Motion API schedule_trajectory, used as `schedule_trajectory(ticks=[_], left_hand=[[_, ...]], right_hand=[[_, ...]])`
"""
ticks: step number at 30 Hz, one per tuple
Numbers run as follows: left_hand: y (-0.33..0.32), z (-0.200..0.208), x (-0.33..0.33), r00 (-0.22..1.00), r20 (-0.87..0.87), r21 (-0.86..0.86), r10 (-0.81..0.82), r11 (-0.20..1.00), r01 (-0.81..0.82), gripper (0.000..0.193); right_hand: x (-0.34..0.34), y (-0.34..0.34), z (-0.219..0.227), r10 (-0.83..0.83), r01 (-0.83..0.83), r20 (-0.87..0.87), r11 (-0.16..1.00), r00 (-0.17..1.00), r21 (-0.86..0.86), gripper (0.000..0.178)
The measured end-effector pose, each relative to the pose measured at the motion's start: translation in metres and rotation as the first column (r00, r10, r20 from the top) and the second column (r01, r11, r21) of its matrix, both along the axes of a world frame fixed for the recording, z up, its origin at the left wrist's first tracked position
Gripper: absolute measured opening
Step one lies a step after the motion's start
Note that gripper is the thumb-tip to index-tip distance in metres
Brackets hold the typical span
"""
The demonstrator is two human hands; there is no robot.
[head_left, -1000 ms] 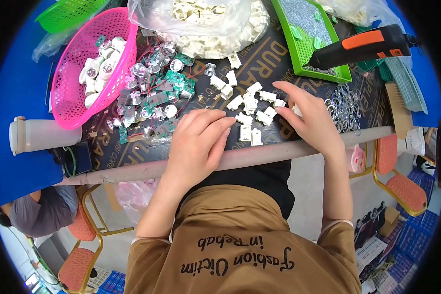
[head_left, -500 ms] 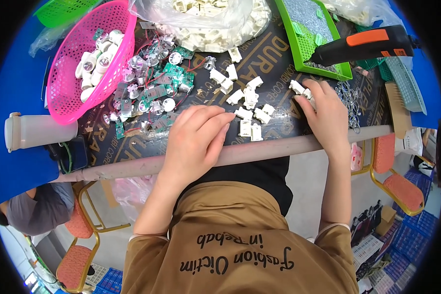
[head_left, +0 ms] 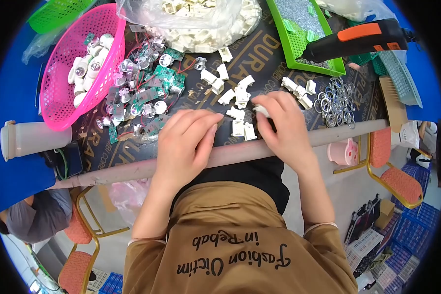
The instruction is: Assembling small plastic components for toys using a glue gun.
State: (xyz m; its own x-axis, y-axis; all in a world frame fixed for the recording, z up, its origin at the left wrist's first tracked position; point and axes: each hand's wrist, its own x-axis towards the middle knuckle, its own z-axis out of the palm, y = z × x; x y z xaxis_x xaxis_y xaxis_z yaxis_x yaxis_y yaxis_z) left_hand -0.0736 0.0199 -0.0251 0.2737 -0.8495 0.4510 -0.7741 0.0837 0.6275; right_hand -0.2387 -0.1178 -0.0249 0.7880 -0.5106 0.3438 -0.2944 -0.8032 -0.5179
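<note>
Small white plastic housings [head_left: 237,127] lie in a loose cluster on the dark table in front of me. My right hand [head_left: 284,130] is closed, with its thumb and fingers round a white plastic housing [head_left: 262,111] at the cluster's right side. To the left, my left hand [head_left: 185,139] rests at the table edge with its fingers curled and thumb drawn in; what they hold, if anything, is hidden. Another group of white housings [head_left: 299,91] sits just beyond my right hand.
Green circuit boards with reflectors [head_left: 152,88] are heaped on the left, beside a pink basket [head_left: 46,93] of white round parts. A clear bag [head_left: 206,36] of housings stands at the back. On the right are metal rings [head_left: 335,103], a green tray [head_left: 291,61] and a black-and-orange tool [head_left: 357,39].
My right hand has moved left, from the farther housings to the central cluster, and closed on a housing there. More housings now show where it was. My left hand has barely moved.
</note>
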Motion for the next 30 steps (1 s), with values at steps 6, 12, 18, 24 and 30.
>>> schedule_trajectory(ticks=[6,12,18,24,30], left_hand=[[-0.001,-0.002,0.001,1.0,-0.005,-0.009,0.006,1.0,-0.006,0.017],[0.0,-0.001,0.001,0.998,-0.036,0.02,0.057,0.998,-0.056,0.016],[0.001,0.001,0.001,0.995,-0.061,0.009,0.077,0.997,-0.077,0.015],[0.002,0.0,0.002,0.996,-0.07,-0.002,0.053,0.999,-0.054,0.015],[0.004,0.0,0.0,0.995,-0.077,-0.006,0.063,0.998,-0.063,0.016]], right_hand=[[-0.018,-0.013,0.001,-0.206,0.181,-0.079,0.952,0.975,-0.248,0.02],[-0.014,0.018,0.007,-0.065,0.071,0.041,0.985,0.997,-0.158,0.026],[0.006,0.044,0.004,0.007,-0.01,-0.073,0.999,0.997,-0.036,0.031],[-0.011,0.021,0.01,0.039,-0.049,-0.122,0.996,0.992,-0.079,0.02],[-0.023,0.002,0.023,-0.226,0.188,-0.133,0.95,0.965,-0.25,0.025]])
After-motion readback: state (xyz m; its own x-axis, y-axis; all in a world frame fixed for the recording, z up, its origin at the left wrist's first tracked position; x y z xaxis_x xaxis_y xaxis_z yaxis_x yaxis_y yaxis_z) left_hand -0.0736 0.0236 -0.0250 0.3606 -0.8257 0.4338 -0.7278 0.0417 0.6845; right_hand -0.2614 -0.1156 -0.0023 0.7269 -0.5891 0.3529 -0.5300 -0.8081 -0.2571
